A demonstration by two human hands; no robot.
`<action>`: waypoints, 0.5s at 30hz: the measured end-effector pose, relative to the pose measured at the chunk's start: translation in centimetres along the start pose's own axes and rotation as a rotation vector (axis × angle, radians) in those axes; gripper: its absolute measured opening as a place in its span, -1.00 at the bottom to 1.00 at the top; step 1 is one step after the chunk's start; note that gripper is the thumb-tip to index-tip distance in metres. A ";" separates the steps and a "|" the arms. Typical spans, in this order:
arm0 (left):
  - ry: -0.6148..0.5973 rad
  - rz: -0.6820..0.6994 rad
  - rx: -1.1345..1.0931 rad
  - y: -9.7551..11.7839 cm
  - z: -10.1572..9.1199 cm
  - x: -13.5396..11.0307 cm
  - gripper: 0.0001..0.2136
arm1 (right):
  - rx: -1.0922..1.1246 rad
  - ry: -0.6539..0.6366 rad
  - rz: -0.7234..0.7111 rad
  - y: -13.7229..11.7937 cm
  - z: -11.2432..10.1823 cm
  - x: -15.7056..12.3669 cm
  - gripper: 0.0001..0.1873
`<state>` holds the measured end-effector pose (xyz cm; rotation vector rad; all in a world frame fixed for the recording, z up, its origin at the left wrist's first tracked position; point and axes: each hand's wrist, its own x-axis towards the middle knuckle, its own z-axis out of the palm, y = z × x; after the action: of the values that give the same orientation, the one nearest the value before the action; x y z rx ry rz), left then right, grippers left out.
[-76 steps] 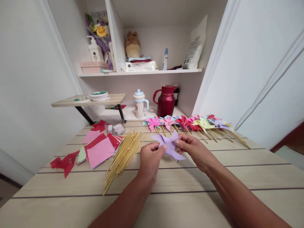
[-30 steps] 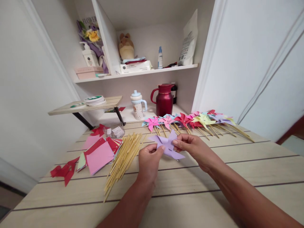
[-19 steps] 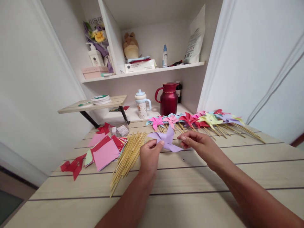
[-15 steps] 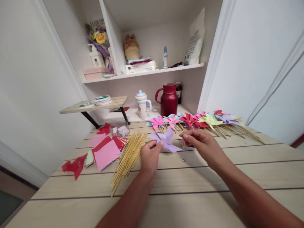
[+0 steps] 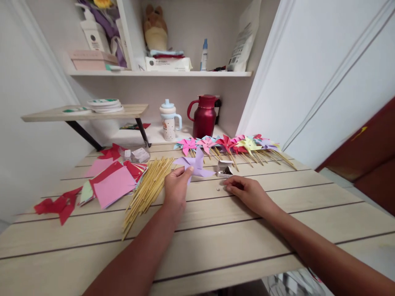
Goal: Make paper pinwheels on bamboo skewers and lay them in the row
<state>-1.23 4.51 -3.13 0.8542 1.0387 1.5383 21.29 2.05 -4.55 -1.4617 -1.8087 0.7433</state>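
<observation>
My left hand (image 5: 176,187) pinches the edge of a folded lilac paper pinwheel (image 5: 195,165) and holds it just above the wooden table (image 5: 234,230). My right hand (image 5: 247,192) rests on the table to the right, fingers curled, its fingertips beside a tiny pale pin (image 5: 217,189). A small clear box (image 5: 224,168) sits just beyond those fingertips. A loose bundle of bamboo sticks (image 5: 147,190) lies left of my left hand.
A row of finished pinwheels on sticks (image 5: 234,146) lies at the back. Pink and red paper squares (image 5: 112,185) and red folded pieces (image 5: 60,204) lie left. A red jug (image 5: 204,116), a cup (image 5: 168,124), a small raised shelf (image 5: 83,113) and wall shelves stand behind.
My right hand let go of the lilac pinwheel and dropped to the table near the small pin. The left hand keeps hold of the pinwheel. The view tilted down and right.
</observation>
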 end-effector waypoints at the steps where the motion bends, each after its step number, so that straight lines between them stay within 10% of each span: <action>1: 0.005 0.002 -0.003 0.0 0.0 0.0 -0.78 | -0.001 0.014 -0.002 0.1 0.3 -0.1 -0.76; 15: -0.004 0.044 0.098 -0.2 -0.1 -0.1 -0.85 | -0.078 -0.026 -0.028 0.1 1.4 1.6 -0.86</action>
<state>-1.21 4.41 -3.32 0.9532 1.1056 1.5320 20.01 3.66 -5.19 -1.4797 -1.8925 0.6881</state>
